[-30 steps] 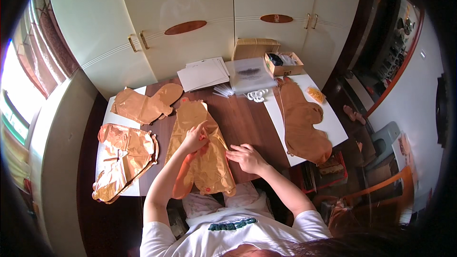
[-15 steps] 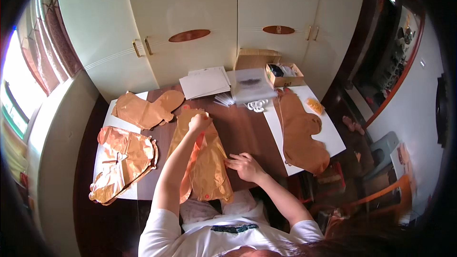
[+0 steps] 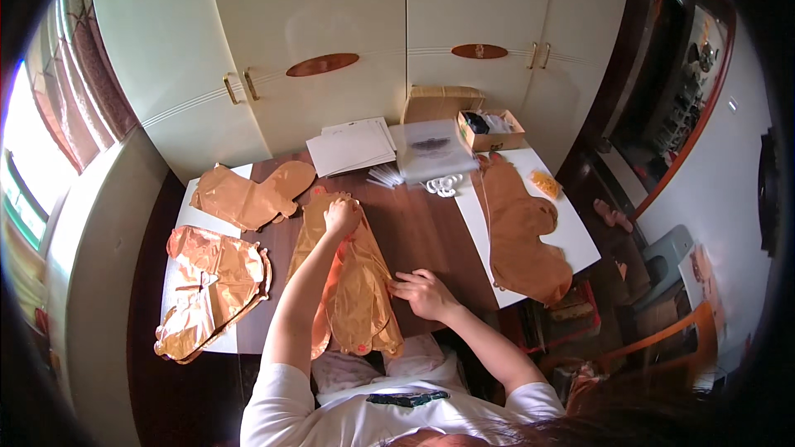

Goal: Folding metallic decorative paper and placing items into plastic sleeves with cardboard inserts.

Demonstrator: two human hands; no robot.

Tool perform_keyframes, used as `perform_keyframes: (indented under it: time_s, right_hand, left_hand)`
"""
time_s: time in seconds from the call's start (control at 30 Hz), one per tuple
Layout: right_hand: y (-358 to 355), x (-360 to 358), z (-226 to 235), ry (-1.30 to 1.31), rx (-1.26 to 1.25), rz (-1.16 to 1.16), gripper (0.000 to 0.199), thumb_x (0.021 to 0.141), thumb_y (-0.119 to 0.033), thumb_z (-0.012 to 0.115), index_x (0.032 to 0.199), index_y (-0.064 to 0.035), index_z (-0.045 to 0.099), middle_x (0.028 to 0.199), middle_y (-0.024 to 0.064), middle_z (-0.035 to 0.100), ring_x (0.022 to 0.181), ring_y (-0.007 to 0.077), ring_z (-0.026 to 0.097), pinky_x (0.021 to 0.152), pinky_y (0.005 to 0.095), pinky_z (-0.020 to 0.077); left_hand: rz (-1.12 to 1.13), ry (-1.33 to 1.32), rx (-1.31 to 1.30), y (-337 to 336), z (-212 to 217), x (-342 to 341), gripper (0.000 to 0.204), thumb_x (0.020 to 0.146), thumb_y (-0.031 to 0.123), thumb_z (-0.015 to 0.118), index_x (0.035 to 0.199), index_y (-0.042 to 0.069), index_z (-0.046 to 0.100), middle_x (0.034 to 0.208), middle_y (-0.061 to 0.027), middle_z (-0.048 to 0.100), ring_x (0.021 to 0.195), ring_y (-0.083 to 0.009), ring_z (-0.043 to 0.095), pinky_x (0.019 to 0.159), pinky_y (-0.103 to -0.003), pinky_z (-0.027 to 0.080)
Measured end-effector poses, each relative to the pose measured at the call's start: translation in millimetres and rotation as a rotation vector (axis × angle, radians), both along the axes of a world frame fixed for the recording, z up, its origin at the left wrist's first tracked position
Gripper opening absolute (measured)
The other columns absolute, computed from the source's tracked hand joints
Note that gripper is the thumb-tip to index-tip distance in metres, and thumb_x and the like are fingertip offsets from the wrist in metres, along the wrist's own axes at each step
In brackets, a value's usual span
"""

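A flat, uninflated foil balloon (image 3: 361, 302), shiny copper-gold with an orange-red strip, lies lengthwise in front of me, its lower end reaching the table's near edge. My left hand (image 3: 342, 217) is closed at its upper part, fingers curled down onto the foil; the fingertips are hidden. Along the balloon's right edge rests my right hand (image 3: 424, 293), fingers stretched out and touching the foil. To the left lie a matte flat balloon (image 3: 248, 196) and a stack of shiny crinkled ones (image 3: 217, 281). More brown flat balloons (image 3: 517, 232) are piled at the right.
At the back of the brown-and-white table (image 3: 426, 236) are white sheets (image 3: 352, 147), a clear plastic bag (image 3: 431, 149), white straws (image 3: 386, 175), white ribbon rolls (image 3: 445, 185) and an open carton (image 3: 492, 131). A yellow bundle (image 3: 544, 183) sits right. Cabinets (image 3: 315, 16) stand behind.
The view has shifted slightly. Both hands keep nearly the same places on the foil balloon, whose lower end looks a little more gathered.
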State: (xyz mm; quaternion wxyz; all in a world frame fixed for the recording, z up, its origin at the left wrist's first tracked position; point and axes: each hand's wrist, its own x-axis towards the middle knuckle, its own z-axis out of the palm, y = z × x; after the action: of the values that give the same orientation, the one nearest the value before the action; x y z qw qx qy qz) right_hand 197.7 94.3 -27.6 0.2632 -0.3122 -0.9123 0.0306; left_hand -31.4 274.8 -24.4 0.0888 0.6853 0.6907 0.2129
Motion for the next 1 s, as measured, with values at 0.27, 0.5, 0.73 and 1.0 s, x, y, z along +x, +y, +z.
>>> perform_keyframes:
  time_s: [0.27, 0.5, 0.73, 1.0]
  right_hand:
    - [-0.1, -2.4, 0.5, 0.024, -0.003, 0.001, 0.030, 0.079, -0.007, 0.049, 0.103, -0.0097, 0.067, 0.111, 0.0032, 0.065, 0.110, 0.0194, 0.057, 0.088, 0.0344, 0.0406]
    - [-1.8, 1.1, -0.3, 0.033, 0.000, -0.014, 0.031, 0.079, -0.007, 0.049, 0.103, -0.0111, 0.067, 0.110, 0.0024, 0.065, 0.109, 0.0182, 0.058, 0.089, 0.0341, 0.0405]
    - [-3.8, 3.8, 0.2, 0.035, 0.004, -0.040, 0.028, 0.076, -0.005, 0.052, 0.097, -0.0122, 0.069, 0.108, 0.0002, 0.066, 0.112, 0.0153, 0.055, 0.092, 0.0347, 0.0392]
    - [0.7, -1.1, -2.3, 0.052, 0.003, 0.001, 0.030, 0.074, -0.005, 0.053, 0.098, -0.0126, 0.069, 0.106, 0.0005, 0.066, 0.109, 0.0163, 0.056, 0.091, 0.0353, 0.0388]
  left_hand:
    - [-0.070, 0.000, 0.036, 5.2, -14.6, -14.3, 0.022, 0.078, 0.025, 0.056, 0.094, 0.012, 0.064, 0.106, -0.0124, 0.058, 0.104, -0.0310, 0.053, 0.081, -0.047, 0.046]
    - [-0.057, 0.127, 0.254, -20.1, -0.3, 3.6, 0.041, 0.078, 0.028, 0.057, 0.114, 0.008, 0.055, 0.113, -0.0124, 0.054, 0.109, -0.0286, 0.050, 0.089, -0.045, 0.041]
    - [-0.771, 0.493, 0.144, -134.9, 17.5, 37.9, 0.044, 0.079, 0.023, 0.051, 0.118, 0.003, 0.054, 0.128, -0.0171, 0.049, 0.126, -0.0280, 0.041, 0.104, -0.044, 0.030]
    - [-0.592, 0.493, 0.074, -151.1, 15.2, 38.8, 0.050, 0.083, 0.025, 0.047, 0.123, -0.005, 0.048, 0.130, -0.0210, 0.047, 0.122, -0.0297, 0.045, 0.098, -0.046, 0.036]
